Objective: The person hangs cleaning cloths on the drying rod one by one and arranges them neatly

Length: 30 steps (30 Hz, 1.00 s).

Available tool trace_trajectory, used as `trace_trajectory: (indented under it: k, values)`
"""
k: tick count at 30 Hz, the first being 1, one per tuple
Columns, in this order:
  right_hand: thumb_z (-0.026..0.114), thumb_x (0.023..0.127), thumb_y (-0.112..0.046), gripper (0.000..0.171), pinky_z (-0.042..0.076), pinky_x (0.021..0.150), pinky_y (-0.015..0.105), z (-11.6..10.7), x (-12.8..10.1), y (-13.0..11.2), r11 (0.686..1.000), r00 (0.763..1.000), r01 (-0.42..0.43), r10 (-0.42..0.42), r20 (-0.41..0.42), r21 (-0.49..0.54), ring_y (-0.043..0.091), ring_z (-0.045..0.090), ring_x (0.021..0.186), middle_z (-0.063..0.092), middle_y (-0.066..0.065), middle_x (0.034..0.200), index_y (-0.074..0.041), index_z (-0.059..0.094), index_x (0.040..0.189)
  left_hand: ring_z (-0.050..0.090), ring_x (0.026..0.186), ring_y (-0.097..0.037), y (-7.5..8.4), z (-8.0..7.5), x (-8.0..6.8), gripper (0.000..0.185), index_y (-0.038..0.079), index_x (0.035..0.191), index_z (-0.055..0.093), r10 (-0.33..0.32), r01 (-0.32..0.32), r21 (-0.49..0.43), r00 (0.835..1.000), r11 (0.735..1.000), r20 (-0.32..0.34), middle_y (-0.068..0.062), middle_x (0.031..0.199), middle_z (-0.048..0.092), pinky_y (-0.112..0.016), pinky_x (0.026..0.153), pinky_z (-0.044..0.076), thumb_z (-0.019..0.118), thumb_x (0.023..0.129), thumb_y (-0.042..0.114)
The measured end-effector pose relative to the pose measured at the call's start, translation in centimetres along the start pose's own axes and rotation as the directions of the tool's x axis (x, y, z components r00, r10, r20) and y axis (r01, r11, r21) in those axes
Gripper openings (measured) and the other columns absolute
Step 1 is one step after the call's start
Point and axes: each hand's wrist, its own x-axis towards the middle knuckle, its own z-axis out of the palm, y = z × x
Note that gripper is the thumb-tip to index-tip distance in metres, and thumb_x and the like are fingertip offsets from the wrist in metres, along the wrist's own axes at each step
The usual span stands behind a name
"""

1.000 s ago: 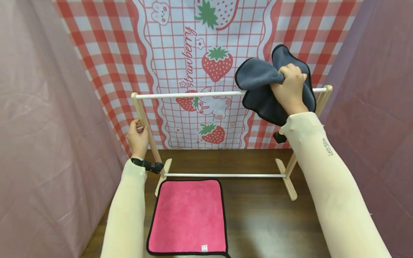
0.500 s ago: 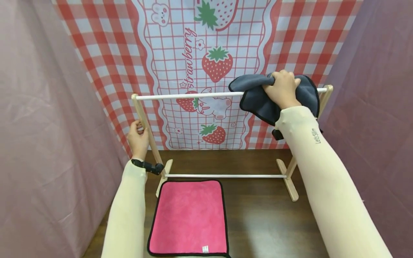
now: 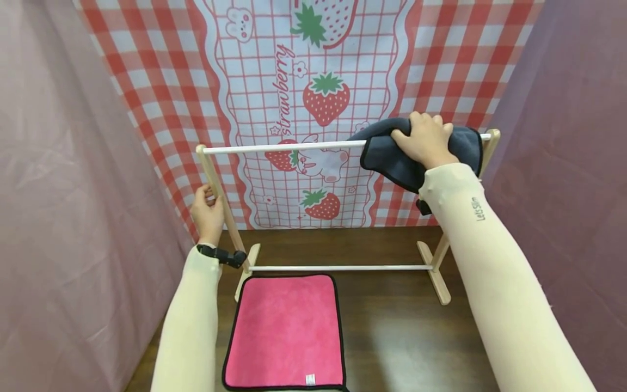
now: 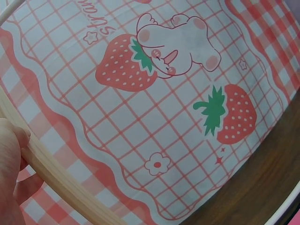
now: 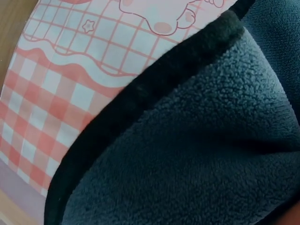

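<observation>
A dark grey towel (image 3: 387, 155) with black edging hangs folded over the white top bar of a wooden rack (image 3: 284, 147), near its right end. My right hand (image 3: 426, 139) grips the towel from above at the bar, its thumb spread to the left; the fingertips behind the bar are hidden. Grey pile (image 5: 197, 140) fills much of the right wrist view. My left hand (image 3: 208, 213) holds the rack's left wooden post (image 3: 226, 212). In the left wrist view, thumb and fingers lie on either side of that post (image 4: 51, 176).
A pink towel (image 3: 286, 332) with black edging lies flat on the brown wooden surface (image 3: 387, 337), in front of the rack's left foot. A strawberry-print cloth (image 3: 313, 65) hangs behind the rack. Pink drapes (image 3: 73, 190) close both sides.
My right hand has come down with the grey towel, whose raised flaps have sunk onto and behind the top bar. The left hand keeps its hold on the post.
</observation>
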Motion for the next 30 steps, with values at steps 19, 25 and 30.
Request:
trace_trajectory:
  k: [19, 25, 30]
  values:
    - [0.038, 0.101, -0.049, 0.069, 0.018, 0.105, 0.071, 0.5, -1.5, 0.2, 0.995, 0.995, 0.096, -0.095, 0.011, -0.023, 0.05, 0.033, 0.126, 0.034, 0.031, 0.144, 0.001, 0.037, 0.149, 0.044, 0.116, -0.036, -0.1, 2.6, -2.7, 0.048, -0.003, 0.131, 0.05, 0.093, -0.095, -0.008, 0.987, 0.995, -0.132, -0.024, 0.125, 0.046, -0.044, 0.101, 0.042, 0.057, 0.084, -0.007]
    - [0.04, 0.101, -0.049, 0.068, 0.016, 0.107, 0.071, 0.5, -2.0, 0.7, 0.988, 0.988, 0.153, -0.153, 0.006, -0.006, 0.051, 0.032, 0.13, 0.032, 0.029, 0.148, -0.012, 0.028, 0.157, 0.044, 0.117, -0.036, 3.3, 5.6, -4.5, 0.047, -0.006, 0.128, 0.051, 0.233, -0.231, -0.065, 0.972, 0.971, 0.015, -0.024, 0.12, 0.049, -0.043, 0.104, 0.037, 0.063, 0.082, -0.007]
    - [0.041, 0.101, -0.047, 0.068, 0.015, 0.108, 0.071, 0.5, -2.3, 1.0, 0.983, 0.983, 0.183, -0.183, 0.0, -0.006, 0.051, 0.032, 0.132, 0.032, 0.029, 0.15, -0.017, 0.022, 0.159, 0.053, 0.112, -0.036, 7.2, 8.2, -5.0, 0.038, -0.008, 0.123, 0.056, 0.263, -0.214, -0.206, 0.93, 0.955, 0.257, -0.024, 0.116, 0.057, -0.05, 0.096, 0.046, 0.063, 0.086, -0.008]
